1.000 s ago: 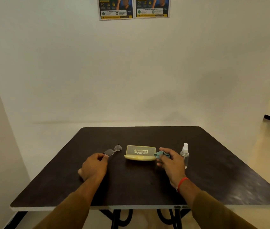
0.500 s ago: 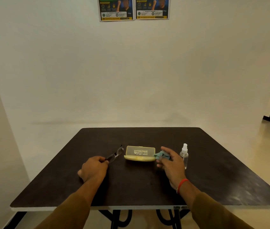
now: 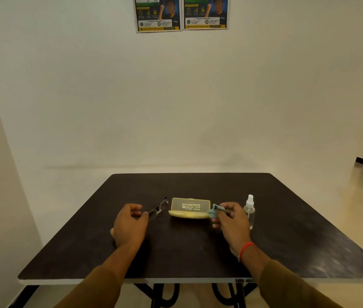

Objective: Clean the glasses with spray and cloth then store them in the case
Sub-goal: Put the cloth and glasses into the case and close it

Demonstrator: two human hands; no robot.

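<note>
the raised lid of the yellow case (image 3: 190, 205) bears a few lines of dark print and a small logo, upside down from this side and too small to read. the left poster (image 3: 158, 17) and the right poster (image 3: 206, 15) on the wall (image 3: 176, 96) show headings, round icons and yellow bottom strips, but their lettering is blurred beyond reading.

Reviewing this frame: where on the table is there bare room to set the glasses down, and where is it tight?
Bare table: the far strip behind the case, the near stretch between the forearms, and the right side past the spray bottle. Tight: the middle row, where left hand with glasses, case, right hand with cloth and bottle sit close.
</note>
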